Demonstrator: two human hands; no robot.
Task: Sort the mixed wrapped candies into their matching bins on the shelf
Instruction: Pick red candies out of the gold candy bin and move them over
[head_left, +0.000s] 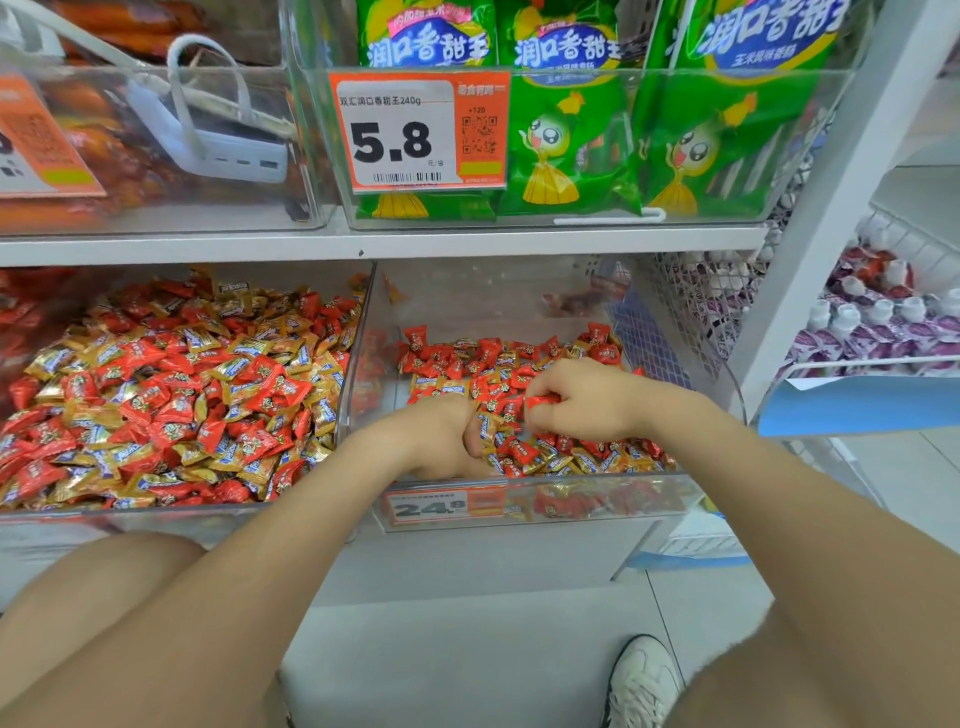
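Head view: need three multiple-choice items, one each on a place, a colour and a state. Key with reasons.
1. Where are the left hand and right hand?
A. In the left candy bin
B. In the right candy bin
C. On the floor

2. What colour are the snack packs beside the 5.8 price tag?
A. Purple
B. Green
C. Black

3. What is the right hand doing?
A. Lying flat and open
B. Holding a bottle
C. Pinching a red candy

Key:
1 B, both forearms cross that bin's front wall and the hands sit among its candies.
2 B, the wrappers are green with a yellow cartoon figure.
3 C, thumb and fingertips close on the red wrapper above the pile.
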